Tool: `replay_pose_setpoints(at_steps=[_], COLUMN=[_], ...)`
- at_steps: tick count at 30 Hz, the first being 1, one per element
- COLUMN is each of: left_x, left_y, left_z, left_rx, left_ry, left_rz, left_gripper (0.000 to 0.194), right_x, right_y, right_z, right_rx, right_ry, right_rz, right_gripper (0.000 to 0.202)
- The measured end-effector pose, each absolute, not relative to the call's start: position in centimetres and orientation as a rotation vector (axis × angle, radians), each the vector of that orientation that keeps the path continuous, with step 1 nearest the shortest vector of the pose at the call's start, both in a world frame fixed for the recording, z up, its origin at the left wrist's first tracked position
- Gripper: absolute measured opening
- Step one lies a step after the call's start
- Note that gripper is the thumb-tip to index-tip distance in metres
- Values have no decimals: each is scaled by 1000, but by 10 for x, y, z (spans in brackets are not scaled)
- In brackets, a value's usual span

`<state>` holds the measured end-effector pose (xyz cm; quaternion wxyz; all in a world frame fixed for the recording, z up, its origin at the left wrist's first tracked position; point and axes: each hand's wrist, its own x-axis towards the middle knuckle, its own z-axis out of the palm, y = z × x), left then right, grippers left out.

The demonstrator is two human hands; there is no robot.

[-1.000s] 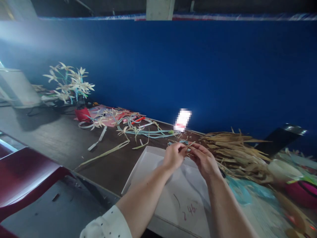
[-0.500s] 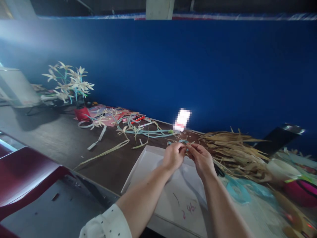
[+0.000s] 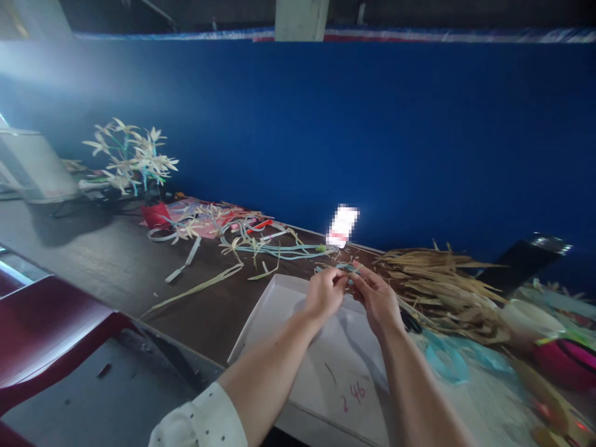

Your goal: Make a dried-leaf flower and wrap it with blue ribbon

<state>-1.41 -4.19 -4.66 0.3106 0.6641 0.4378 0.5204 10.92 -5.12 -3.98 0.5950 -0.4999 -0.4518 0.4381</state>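
My left hand [image 3: 328, 290] and my right hand [image 3: 376, 297] meet above the far end of a shallow white box lid [image 3: 298, 338] marked with handwritten figures. Both are closed, fingertips pinched together around something small that they mostly hide. Bits of light blue and straw colour show just behind the fingertips; whether these are held or lie on the table I cannot tell. Beyond my hands lie pale blue strips [image 3: 293, 251] with straw-coloured flowers tied on. To the right of my right hand spreads a pile of dry husk leaves [image 3: 433, 279].
A pot of pale husk flowers [image 3: 139, 155] stands on the brown table [image 3: 200, 316] at left, near a white container [image 3: 37, 164]. A bright, blurred-out screen [image 3: 343, 225] leans by the blue partition. A black bottle [image 3: 524, 264], white bowl [image 3: 533, 320] and blue tape roll [image 3: 444, 360] are at right.
My right hand's index finger has lifted and straightened a little, while both hands keep their fingertips together in the same place. The rest of the scene looks the same.
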Motion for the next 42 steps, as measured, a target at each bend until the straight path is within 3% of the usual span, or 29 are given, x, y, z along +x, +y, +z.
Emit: replay_pose_setpoints(at_steps=[3,7,16,42], left_x=[-14,-15,-14,-11], left_y=[-42,-41,-44,-41], left_z=[-47,-47,-47,-47], left_rx=[1717,1710,1886,1639], left_ry=[1127,1143,1193,1094], left_rz=[1379,1376,1350,1193], left_gripper=[18,19,17,17], right_x=[111,113,118,121], right_y=[-55,-59,-50,-46], right_z=[-36,-32,-36,-44], right_rx=[-1057,-992,-1036,-1169], right_ry=[-1060,-1078,-911,-1010], right_rz=[1184,1282,984,762], right_gripper=[68,66,31,42])
